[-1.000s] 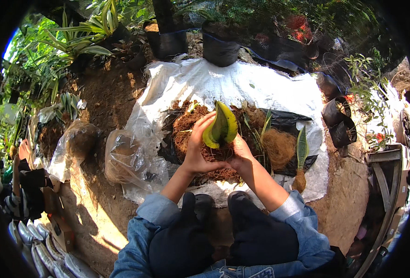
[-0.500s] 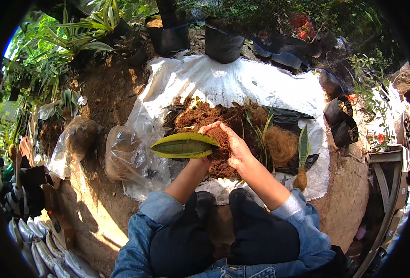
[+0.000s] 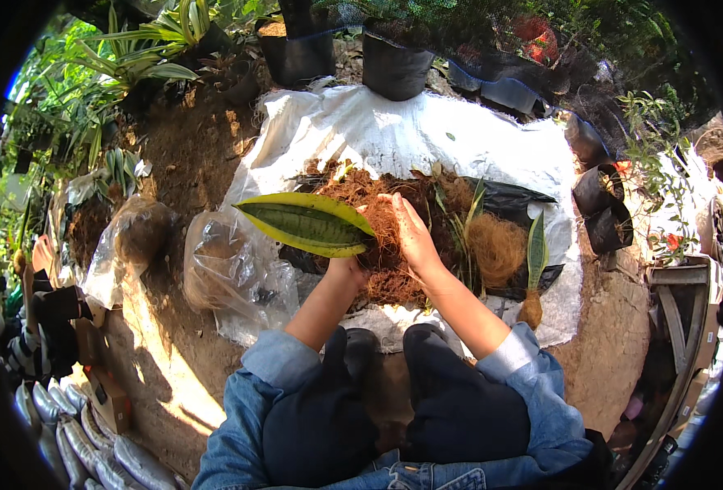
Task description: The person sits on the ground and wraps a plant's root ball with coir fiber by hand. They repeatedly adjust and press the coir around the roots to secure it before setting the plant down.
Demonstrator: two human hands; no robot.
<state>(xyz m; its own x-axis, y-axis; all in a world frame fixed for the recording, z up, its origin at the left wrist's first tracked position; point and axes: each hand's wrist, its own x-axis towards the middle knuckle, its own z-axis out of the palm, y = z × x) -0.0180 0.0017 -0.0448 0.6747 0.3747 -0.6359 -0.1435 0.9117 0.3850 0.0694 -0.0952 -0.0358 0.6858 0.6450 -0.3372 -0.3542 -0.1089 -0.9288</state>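
Observation:
A snake plant leaf (image 3: pixel 304 224), dark green with yellow edges, slants up to the left over my left hand (image 3: pixel 347 269). My left hand holds it near its base; the leaf hides most of the fingers. On the other side of the brown coconut fibre (image 3: pixel 384 233), my right hand (image 3: pixel 415 241) is upright with its fingers stretched out, its palm against or close to the fibre. The leaf's lower end is hidden in that fibre. Beneath both hands lies a loose heap of the same reddish-brown fibre (image 3: pixel 394 287).
A white woven sheet (image 3: pixel 345 122) lies under the heap. To its right are a tan fibre ball (image 3: pixel 495 249) and a small snake plant (image 3: pixel 536 253). Clear plastic bags (image 3: pixel 214 261) sit at left, black grow bags (image 3: pixel 396 69) at the back, and a wooden frame (image 3: pixel 676 318) at right.
The leaf has shifted left and tilted upward at its tip. My right hand's fingers have straightened and moved away from the left hand, with more fibre showing between them.

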